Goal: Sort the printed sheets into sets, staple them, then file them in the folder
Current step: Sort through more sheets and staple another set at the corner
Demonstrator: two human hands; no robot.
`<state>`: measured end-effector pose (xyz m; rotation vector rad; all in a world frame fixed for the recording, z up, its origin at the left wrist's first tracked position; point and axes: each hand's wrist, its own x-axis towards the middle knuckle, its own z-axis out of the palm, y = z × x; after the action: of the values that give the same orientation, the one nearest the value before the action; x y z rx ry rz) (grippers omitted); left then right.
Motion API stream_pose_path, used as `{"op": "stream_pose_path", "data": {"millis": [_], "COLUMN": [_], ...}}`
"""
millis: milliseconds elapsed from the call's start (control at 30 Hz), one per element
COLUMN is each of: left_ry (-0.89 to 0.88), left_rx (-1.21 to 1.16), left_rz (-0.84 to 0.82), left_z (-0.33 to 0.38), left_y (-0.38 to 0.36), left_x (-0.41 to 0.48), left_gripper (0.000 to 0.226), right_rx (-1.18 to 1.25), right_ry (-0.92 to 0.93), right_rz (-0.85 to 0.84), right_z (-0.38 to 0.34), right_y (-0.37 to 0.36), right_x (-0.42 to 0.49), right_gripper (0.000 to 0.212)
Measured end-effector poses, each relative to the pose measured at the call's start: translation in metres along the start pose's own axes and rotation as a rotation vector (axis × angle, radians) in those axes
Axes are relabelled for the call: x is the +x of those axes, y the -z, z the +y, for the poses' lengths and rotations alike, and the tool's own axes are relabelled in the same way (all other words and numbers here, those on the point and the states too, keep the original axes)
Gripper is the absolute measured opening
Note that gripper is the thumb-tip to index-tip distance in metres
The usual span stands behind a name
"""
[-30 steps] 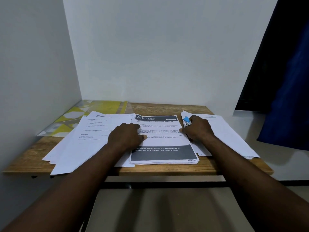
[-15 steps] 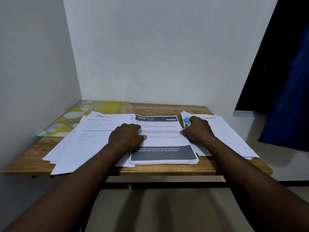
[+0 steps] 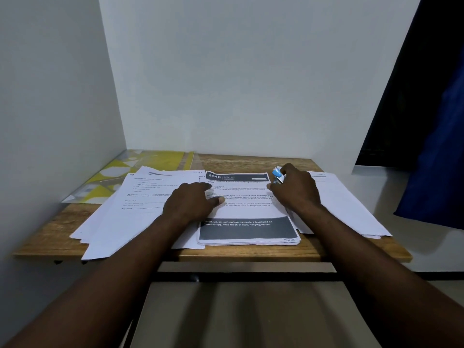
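Right hand (image 3: 296, 189) grips the stapler (image 3: 277, 174) at the stack (image 3: 248, 232)'s top right corner; left hand (image 3: 190, 202) presses the stack, fingers relaxed. Folder (image 3: 140, 167) (contents unseen) lies centre-left, partly under sheets (image 3: 140, 197).

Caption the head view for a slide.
Left hand presses the middle paper stack; right hand holds a blue stapler at its corner.

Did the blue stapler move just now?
Yes, a little. The blue stapler in the right hand went up toward the wall, nearer the kitchen sheet's top right corner.
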<state>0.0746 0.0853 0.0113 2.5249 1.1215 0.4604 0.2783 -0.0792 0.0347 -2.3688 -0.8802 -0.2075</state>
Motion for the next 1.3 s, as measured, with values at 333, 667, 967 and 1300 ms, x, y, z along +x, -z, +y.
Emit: {"op": "stream_pose_path", "data": {"millis": [333, 667, 967, 1300], "left_ry": [0.138, 0.503, 0.496, 0.524], "left_rx": [-0.074, 0.182, 0.012, -0.102], "left_rz": [0.178, 0.143, 0.126, 0.049], "left_z": [-0.067, -0.129, -0.146, -0.154], "left_y": [0.039, 0.072, 0.069, 0.089], "left_x": [-0.012, -0.031, -0.025, -0.015], "left_gripper": [0.044, 0.071, 0.068, 0.041], "right_rx": [0.274, 0.181, 0.049, -0.008], "right_ry": [0.179, 0.253, 0.215, 0.176], "right_rz": [-0.353, -0.31, -0.271, -0.314], "right_z": [-0.084, -0.121, -0.112, -0.101], "right_y": [-0.035, -0.064, -0.062, -0.069], "right_x": [-0.023, -0.033, -0.025, -0.025], "right_gripper": [0.05, 0.044, 0.05, 0.053]}}
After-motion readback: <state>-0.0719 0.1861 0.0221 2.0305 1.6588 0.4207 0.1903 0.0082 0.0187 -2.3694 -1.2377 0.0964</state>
